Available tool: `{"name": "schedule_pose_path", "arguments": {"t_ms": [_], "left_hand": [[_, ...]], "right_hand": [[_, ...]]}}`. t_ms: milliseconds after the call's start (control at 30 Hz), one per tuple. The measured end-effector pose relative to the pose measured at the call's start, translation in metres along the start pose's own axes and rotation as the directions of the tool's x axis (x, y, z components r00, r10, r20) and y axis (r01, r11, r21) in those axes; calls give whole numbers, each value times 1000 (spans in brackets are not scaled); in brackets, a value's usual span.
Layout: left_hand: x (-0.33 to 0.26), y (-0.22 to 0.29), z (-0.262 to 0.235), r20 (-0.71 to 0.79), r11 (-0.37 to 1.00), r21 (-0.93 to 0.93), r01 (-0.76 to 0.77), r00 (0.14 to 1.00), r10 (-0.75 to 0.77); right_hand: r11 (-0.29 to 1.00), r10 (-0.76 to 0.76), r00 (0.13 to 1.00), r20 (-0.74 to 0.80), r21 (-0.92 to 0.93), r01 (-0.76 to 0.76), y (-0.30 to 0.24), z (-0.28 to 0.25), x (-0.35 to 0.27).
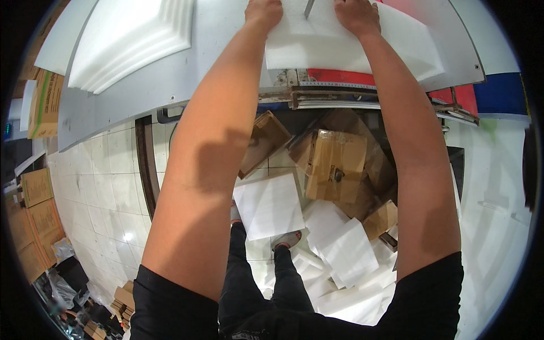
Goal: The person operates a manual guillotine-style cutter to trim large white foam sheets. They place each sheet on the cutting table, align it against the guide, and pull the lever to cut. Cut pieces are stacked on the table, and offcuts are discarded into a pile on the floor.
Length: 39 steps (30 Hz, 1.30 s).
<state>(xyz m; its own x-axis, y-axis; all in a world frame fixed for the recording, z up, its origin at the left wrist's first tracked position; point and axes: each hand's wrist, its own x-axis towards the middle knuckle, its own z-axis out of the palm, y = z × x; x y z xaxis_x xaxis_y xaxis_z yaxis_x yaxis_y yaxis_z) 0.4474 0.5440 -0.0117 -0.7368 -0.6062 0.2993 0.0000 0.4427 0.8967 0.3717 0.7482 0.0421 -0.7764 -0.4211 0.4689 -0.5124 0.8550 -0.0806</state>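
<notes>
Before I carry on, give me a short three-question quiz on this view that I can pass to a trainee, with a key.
1. Name it: which white thing do the left hand and the right hand meet at the top of the view?
2. True or false: the stack of white foam sheets lies to the right of both hands.
3. Choose: where does the narrow grey strip show? A) left of both hands; B) between the hands; C) right of both hands.

Key:
1. The thick white foam piece.
2. False; it lies to their left.
3. B.
</notes>
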Motion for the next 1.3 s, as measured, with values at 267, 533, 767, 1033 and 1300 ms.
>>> {"name": "schedule_pose_path", "arguments": {"t_ms": [267, 533, 767, 1033, 1300], "left_hand": [[12, -10, 15, -154, 976, 211, -50, 985, 84], [-43, 48, -4, -312, 997, 83, -3, 950, 29], [-159, -153, -197, -704, 764, -451, 462, 342, -622], [-141, -270, -203, -329, 357, -934, 27, 327, -886], [-113, -169, -129, -309, 312, -946, 84, 47, -950]], "right_hand": [[998, -54, 997, -62, -18, 53, 3, 8, 2], [914, -356, 924, -136, -254, 315, 87, 57, 56], [991, -59, 998, -14, -123, 57, 10, 48, 42], [994, -99, 994, -53, 35, 101, -38, 43, 47], [1000, -10, 1000, -8, -11, 10, 5, 52, 51]]}}
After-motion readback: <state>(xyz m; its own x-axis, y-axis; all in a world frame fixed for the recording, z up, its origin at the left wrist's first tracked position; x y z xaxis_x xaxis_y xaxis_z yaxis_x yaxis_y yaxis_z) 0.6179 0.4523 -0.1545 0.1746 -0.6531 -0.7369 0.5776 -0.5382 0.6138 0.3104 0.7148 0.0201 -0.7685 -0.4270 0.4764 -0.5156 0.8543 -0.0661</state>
